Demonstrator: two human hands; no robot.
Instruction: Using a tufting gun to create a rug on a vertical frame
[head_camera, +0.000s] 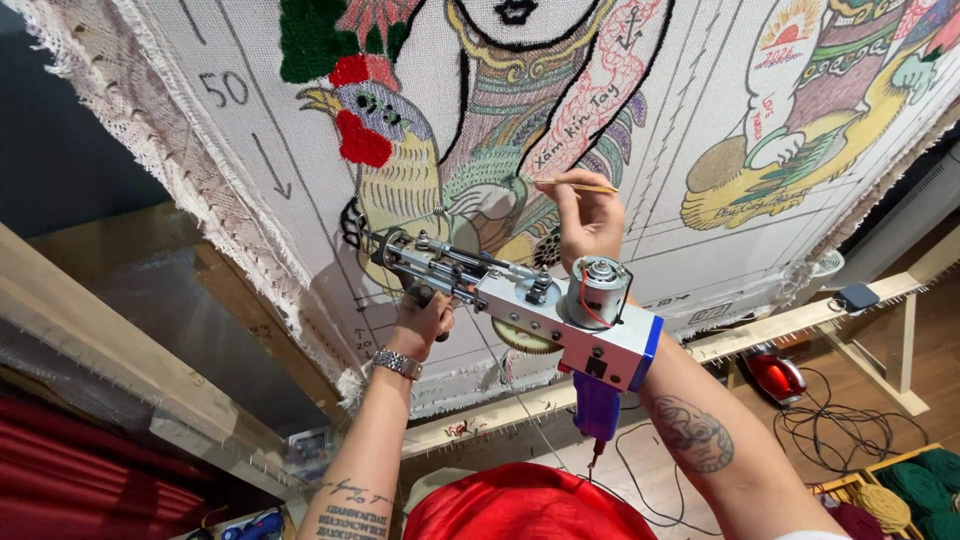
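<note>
My left hand (423, 322) grips the front handle of a metal tufting gun (520, 300) with a blue grip and a small motor on top. Its needle end (385, 245) points at the stretched cloth (660, 240), close to the partly tufted yellow bird (395, 170). My right hand (590, 215) is raised behind the gun and pinches a thin wooden stick (580, 185) against the cloth. A metal watch (397, 363) sits on my left wrist.
The cloth is tacked onto a wooden frame (800, 320) with drawn figures on it. A red appliance (775, 375) and black cables (840, 420) lie on the wooden floor. Yarn balls in a crate (900, 490) stand at the lower right. Red fabric (525, 505) is below me.
</note>
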